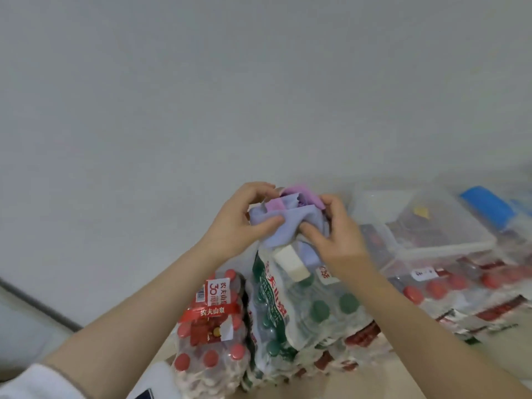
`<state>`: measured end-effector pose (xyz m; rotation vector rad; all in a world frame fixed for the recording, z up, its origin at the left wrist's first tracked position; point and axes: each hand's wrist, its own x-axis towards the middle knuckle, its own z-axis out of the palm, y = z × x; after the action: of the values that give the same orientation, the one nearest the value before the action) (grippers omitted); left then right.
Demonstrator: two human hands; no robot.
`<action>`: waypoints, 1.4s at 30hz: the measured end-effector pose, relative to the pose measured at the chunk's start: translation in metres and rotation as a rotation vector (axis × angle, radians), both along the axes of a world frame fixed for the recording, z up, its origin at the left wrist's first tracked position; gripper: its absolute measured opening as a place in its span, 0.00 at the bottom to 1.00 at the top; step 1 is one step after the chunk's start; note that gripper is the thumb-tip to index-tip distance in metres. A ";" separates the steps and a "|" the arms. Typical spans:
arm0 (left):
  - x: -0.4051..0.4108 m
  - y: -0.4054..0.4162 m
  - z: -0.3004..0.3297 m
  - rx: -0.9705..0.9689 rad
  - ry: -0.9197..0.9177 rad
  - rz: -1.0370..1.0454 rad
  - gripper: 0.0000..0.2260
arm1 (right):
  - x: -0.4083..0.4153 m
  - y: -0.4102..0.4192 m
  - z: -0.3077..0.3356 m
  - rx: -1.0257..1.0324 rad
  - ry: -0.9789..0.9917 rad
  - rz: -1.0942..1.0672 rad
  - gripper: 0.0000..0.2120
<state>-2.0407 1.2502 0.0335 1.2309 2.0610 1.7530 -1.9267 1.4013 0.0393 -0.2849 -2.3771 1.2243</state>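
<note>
Wall (201,96): pale grey, filling my view from 9 through 12 to 3 o'clock.
Green-capped bottle pack (288,306): at 6 o'clock, directly below the hands.
Red-capped bottle pack (213,326): just beside it, at 7 o'clock.
Clear box (431,226): at 3 o'clock.
Left hand (239,217): I see its thumb and curled fingers pinching the lavender cloth.
Right hand (336,234): gripping the same cloth.
Lavender cloth (276,226): bunched between both hands, above the packs.
Pink cloth (302,194): at its 12 o'clock edge.

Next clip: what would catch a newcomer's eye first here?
The left hand and right hand grip a bunched lilac cloth at mid-frame. Just below stands a wrapped green-capped bottle pack, a red-capped bottle pack at its left and a clear plastic box farther right.
</note>
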 end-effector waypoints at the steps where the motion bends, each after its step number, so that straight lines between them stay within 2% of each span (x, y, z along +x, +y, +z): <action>1: 0.004 0.009 -0.001 -0.011 0.010 -0.018 0.13 | 0.006 0.008 -0.001 0.060 -0.016 -0.027 0.12; 4: 0.017 0.032 -0.013 -0.126 0.025 -0.047 0.12 | 0.023 0.026 -0.014 0.258 -0.116 -0.087 0.16; 6: 0.026 0.041 -0.026 -0.266 0.063 -0.038 0.14 | 0.029 0.036 -0.033 0.352 -0.166 -0.073 0.13; 9: 0.043 0.041 -0.043 -0.380 0.069 -0.110 0.19 | 0.035 0.047 -0.059 0.323 -0.290 -0.063 0.19; 11: 0.054 0.037 -0.048 -0.379 0.023 -0.159 0.24 | 0.041 0.047 -0.064 0.208 -0.233 -0.093 0.27; 13: 0.060 0.035 -0.053 -0.374 0.092 -0.141 0.30 | 0.047 0.045 -0.067 0.290 -0.087 -0.092 0.29; 16: 0.066 0.037 -0.065 -0.444 0.282 -0.004 0.28 | 0.055 0.048 -0.071 0.438 0.003 0.005 0.27; 18: 0.069 0.039 -0.068 -0.390 0.255 0.092 0.23 | 0.058 0.049 -0.061 0.363 -0.089 0.101 0.29; 21: 0.076 0.036 -0.052 -0.269 0.089 0.138 0.20 | 0.061 0.050 -0.052 0.288 -0.216 0.245 0.37; 22: 0.078 0.034 -0.043 -0.257 0.017 0.128 0.20 | 0.060 0.050 -0.052 0.257 -0.208 0.258 0.35; 25: 0.083 0.024 -0.024 -0.276 -0.136 0.064 0.23 | 0.054 0.044 -0.045 0.012 -0.143 0.231 0.18; 28: 0.088 0.010 -0.006 -0.259 -0.207 0.027 0.27 | 0.045 0.039 -0.036 -0.155 -0.178 0.269 0.10; 33: 0.081 -0.021 0.004 -0.112 -0.423 -0.033 0.28 | 0.026 0.046 -0.016 -0.294 -0.255 0.315 0.08; 37: 0.073 -0.037 -0.008 -0.168 -0.416 0.070 0.23 | 0.020 0.057 -0.008 -0.430 -0.391 0.432 0.08; 42: 0.071 -0.045 -0.014 -0.084 -0.463 0.218 0.14 | 0.008 0.048 -0.012 -0.824 -0.427 0.462 0.10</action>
<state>-1.9692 1.2057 0.0197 0.5224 2.0123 1.8035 -1.9189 1.4494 0.0278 -0.2671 -2.1875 2.5645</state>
